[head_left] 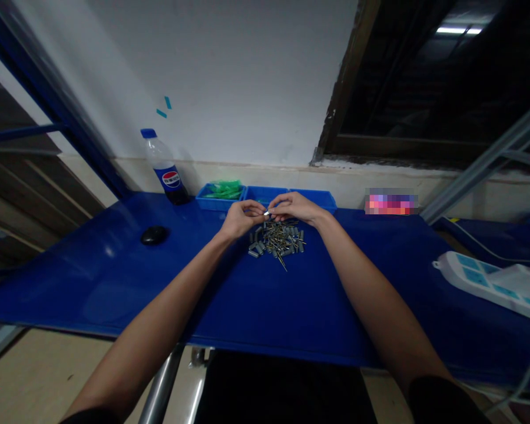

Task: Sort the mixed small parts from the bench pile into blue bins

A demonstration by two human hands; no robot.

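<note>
Above a pile of small metal parts (282,238), both hands meet at a small shiny metal piece (267,213). My left hand (244,218) is closed, with its fingertips pinching the piece from the left. From the right, my right hand (294,207) also pinches it between thumb and fingers. The pile beneath holds thin pointed pins and short grey cylinders, lying loose on the blue table (265,306). Fine detail of the held piece is too small to tell.
Behind the hands stand blue trays (311,199), the left one holding green plastic (226,189). A cola bottle (171,179) and a black rounded object (154,235) are at the left. A white power strip (490,282) lies at the right.
</note>
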